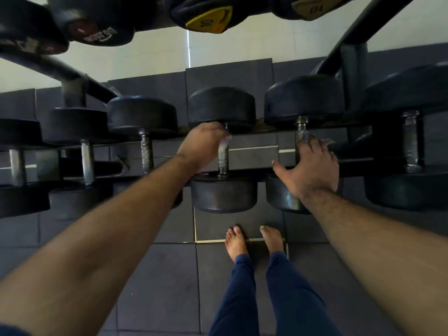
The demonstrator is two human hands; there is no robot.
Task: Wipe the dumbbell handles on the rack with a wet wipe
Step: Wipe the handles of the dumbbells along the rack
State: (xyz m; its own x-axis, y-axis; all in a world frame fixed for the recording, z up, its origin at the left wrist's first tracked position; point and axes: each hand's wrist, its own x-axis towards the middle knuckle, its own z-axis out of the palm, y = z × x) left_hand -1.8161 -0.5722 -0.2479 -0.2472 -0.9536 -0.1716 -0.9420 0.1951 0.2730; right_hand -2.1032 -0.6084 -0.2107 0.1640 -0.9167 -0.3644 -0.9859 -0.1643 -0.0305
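Gripping one wipe on one handle, left hand; right hand spread flat.

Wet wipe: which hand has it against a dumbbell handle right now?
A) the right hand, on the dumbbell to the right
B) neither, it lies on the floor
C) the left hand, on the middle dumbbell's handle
C: the left hand is curled round the upper part of the middle dumbbell handle with the whitish wet wipe bunched at its fingers, while the right hand rests spread on the neighbouring dumbbell.
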